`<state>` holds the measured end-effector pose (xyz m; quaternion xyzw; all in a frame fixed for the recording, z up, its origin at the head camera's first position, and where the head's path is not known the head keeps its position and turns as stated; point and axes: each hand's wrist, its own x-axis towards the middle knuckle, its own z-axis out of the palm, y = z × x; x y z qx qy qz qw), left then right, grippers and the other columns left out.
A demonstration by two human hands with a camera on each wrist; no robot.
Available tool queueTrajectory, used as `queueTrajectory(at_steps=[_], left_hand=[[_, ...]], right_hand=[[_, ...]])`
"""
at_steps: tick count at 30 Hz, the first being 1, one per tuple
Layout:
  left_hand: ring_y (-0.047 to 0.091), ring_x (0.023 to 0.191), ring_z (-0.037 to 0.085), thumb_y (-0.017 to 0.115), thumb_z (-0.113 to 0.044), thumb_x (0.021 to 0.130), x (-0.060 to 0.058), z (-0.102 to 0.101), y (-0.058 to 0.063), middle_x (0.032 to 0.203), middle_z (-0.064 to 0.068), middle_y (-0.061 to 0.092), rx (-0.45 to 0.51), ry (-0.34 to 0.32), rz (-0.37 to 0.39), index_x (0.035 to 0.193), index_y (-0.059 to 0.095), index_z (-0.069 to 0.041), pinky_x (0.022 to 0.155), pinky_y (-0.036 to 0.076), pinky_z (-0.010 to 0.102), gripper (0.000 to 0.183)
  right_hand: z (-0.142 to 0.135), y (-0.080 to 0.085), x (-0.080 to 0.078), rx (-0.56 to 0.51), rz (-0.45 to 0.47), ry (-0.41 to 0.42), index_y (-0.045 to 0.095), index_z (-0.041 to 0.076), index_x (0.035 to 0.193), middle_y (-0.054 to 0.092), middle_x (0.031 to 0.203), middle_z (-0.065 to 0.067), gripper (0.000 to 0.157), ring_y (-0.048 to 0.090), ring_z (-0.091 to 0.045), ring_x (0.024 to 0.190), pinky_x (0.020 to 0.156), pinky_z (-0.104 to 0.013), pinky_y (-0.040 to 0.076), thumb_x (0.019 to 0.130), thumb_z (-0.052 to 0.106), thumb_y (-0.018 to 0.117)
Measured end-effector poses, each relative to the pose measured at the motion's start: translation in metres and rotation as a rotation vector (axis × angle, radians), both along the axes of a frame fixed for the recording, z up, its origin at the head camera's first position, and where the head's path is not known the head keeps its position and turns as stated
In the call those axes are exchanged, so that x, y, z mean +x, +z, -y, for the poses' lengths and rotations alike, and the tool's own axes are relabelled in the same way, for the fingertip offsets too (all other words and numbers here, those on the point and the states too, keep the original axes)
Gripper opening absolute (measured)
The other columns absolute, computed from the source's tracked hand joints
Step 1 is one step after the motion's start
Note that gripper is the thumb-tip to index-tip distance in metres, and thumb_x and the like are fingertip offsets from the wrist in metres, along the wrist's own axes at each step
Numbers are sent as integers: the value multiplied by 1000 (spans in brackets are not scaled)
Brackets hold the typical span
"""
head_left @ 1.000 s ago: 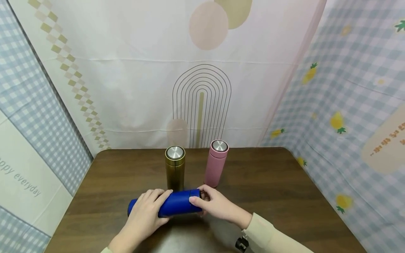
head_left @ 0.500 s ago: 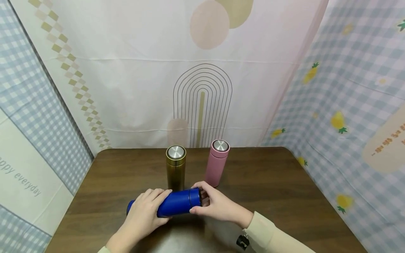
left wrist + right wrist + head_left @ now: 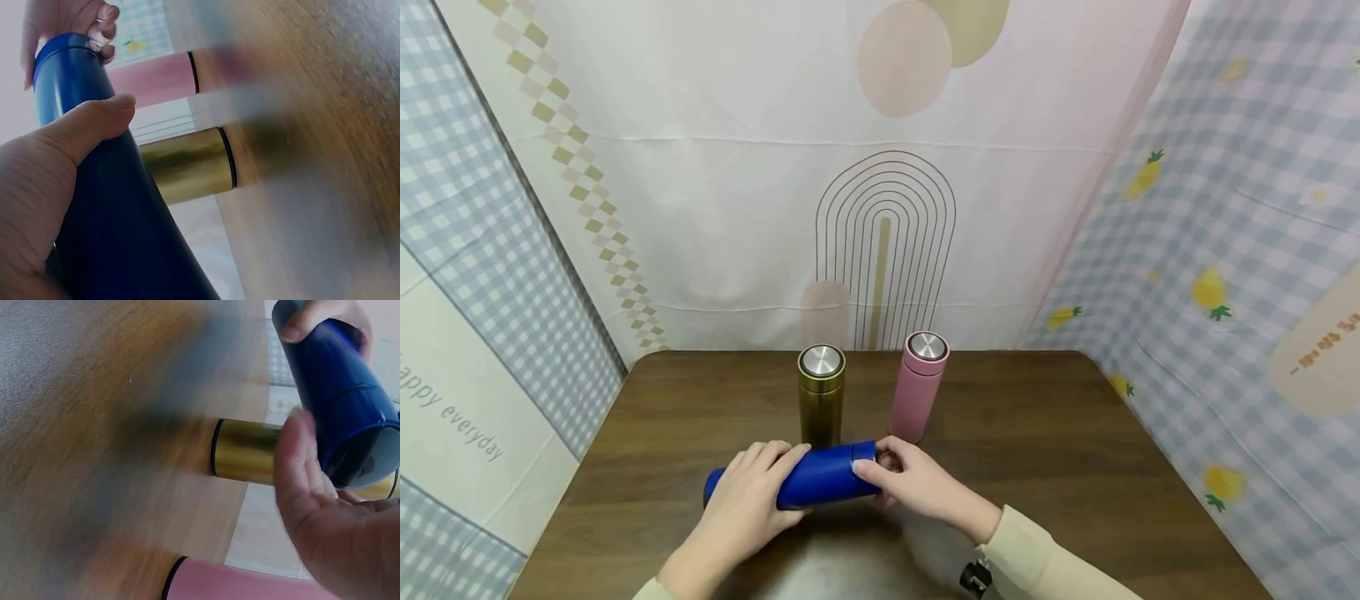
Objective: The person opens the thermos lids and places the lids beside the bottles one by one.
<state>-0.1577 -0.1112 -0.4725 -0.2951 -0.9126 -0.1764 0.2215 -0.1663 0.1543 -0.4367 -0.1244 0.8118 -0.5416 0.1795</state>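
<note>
Patterned cloth backdrop (image 3: 715, 217) hangs at twelve o'clock, beyond a brown wooden tabletop (image 3: 1037, 450). Blue bottle (image 3: 827, 475) is found between both hands, apparently raised clear of the wood, its long axis running nearly nine to three o'clock with the lid (image 3: 865, 452) towards three. Left hand (image 3: 748, 492) grips the body from the nine o'clock side; right hand (image 3: 917, 483), the nearer to the lid, holds that end, thumb beside the seam. Gold bottle (image 3: 821, 417) stands upright just beyond at twelve, pink bottle (image 3: 915, 400), also upright, between one and two. Contact of the right fingertips beneath the lid cannot be confirmed.
</note>
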Motion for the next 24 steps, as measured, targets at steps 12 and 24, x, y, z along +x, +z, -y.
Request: queueTrajectory(at_steps=[12,24], left_hand=[[55,102,27,89,-43,59,-4,1,-3,113,3,59,-13,25,22,129,60,-15,88,46,47,81],[55,101,22,87,-42,62,-2,0,-4,109,-1,58,69,12,73,127,61,-13,87,46,45,76]], right_hand=[[0,-8,-2,-51,-25,31,46,-3,130,61,99,-11,63,64,-26,81,68,-45,56,88,37,70],[2,-6,4,-2,-335,85,46,22,131,57,107,-3,59,62,-19,84,71,-31,54,82,30,78]])
